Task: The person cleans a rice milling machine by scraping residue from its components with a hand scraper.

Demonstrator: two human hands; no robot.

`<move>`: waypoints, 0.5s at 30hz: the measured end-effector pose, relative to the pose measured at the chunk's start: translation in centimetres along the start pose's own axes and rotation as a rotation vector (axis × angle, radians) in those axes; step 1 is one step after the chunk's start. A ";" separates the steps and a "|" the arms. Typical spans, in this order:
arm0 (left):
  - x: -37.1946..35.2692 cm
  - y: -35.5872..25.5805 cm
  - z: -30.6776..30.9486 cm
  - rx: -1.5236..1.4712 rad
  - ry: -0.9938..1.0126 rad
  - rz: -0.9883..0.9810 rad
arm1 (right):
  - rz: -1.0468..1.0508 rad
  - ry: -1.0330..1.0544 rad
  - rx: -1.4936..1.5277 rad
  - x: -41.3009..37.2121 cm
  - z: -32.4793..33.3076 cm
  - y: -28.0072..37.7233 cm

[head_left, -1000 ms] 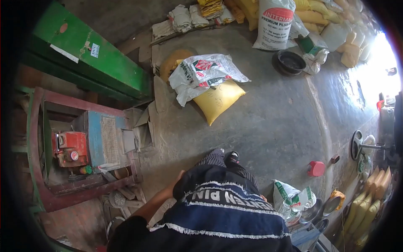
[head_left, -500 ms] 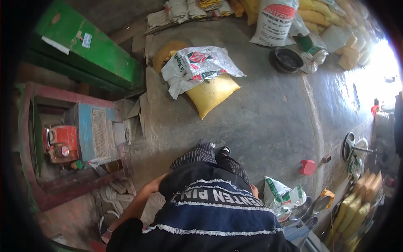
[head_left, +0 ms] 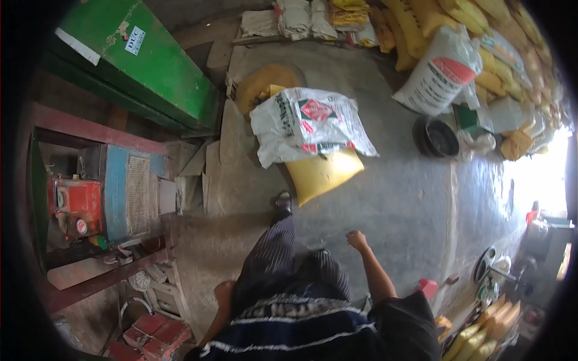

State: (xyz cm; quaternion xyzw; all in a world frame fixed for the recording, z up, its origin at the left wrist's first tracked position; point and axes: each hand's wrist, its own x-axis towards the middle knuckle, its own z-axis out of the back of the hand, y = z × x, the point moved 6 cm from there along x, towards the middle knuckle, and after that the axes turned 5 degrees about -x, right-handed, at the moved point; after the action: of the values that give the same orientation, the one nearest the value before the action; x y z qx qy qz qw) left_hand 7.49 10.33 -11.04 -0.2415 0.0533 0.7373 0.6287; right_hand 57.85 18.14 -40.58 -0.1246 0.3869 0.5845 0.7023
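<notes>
The person's right hand (head_left: 357,240) hangs over the bare concrete floor (head_left: 394,198), out in front of the body, near the yellow sack (head_left: 325,177) but apart from it. The left hand (head_left: 224,293) is low beside the left thigh, on the side of the red engine (head_left: 78,204) and well apart from it. Both are small and partly turned away in this view, so I cannot tell how far the fingers of either are closed. The yellow sack lies on its side on the floor ahead, with a white printed sack (head_left: 313,123) spread flat over its far part; the left shoe (head_left: 283,201) is just beside its near corner. Beyond them is a round brown patch (head_left: 262,84). To the right, a black basin (head_left: 442,139) sits near a full white sack (head_left: 442,72) with red lettering, and a green machine (head_left: 138,66) stands at the left.
</notes>
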 end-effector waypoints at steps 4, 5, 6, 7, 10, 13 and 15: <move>2.1 3.7 -0.2 0.180 0.346 0.200 | 0.150 -0.048 -0.220 20.4 2.5 5.5; 1.8 5.3 -1.7 0.195 0.434 0.201 | 0.111 -0.100 -0.047 25.0 3.4 6.2; 1.1 6.2 -2.8 0.156 0.539 0.259 | -0.116 -0.254 0.255 26.0 7.3 8.3; 1.0 6.7 -3.8 0.113 0.645 0.317 | -0.120 -0.292 0.290 29.4 7.8 9.1; 4.3 6.7 -6.9 0.045 0.650 0.352 | -0.137 -0.275 0.239 37.5 7.4 10.3; 4.7 6.1 -10.0 -0.078 0.601 0.436 | -0.110 -0.249 0.032 44.5 3.6 9.5; 2.5 5.5 -10.8 -0.153 0.587 0.510 | -0.104 -0.237 -0.130 44.8 3.4 10.8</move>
State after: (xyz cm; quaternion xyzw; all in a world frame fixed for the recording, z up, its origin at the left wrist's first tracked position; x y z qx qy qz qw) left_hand 5.15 7.31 -22.80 -0.4672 0.2341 0.7712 0.3634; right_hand 50.07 55.80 -66.22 -0.1197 0.2555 0.5818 0.7628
